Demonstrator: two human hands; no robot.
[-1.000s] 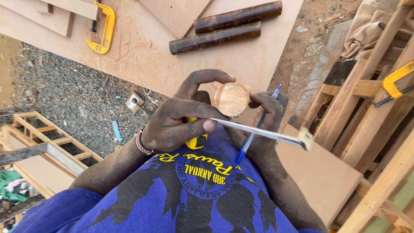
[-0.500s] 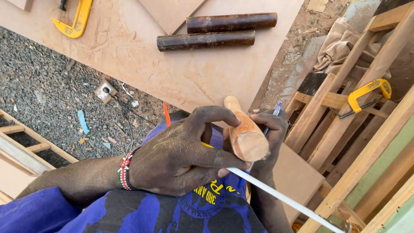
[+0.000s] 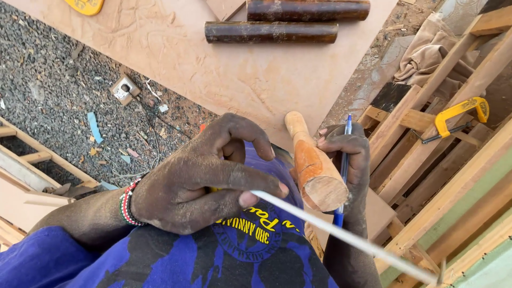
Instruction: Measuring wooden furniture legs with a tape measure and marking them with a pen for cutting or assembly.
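left hand [image 3: 202, 184] pinches a white strip [image 3: 341, 234]; right hand [image 3: 346, 160] fingers grip a wooden peg [image 3: 314, 170] and blue pen [image 3: 344, 170].

Left hand [image 3: 197, 186] pinches white strip [image 3: 341, 234]; right hand [image 3: 349, 160] grips wooden peg [image 3: 314, 168], blue pen [image 3: 344, 160].

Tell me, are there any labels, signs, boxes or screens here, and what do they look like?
No boxes, signs or screens.
Shirt print: on the blue shirt under the left hand, a round dark badge ringed with yellow letters.
Clamp label: on the yellow clamp at the top edge, dark marks, mostly cut off.
Small square block: on the gravel, pale face with a grey patch.
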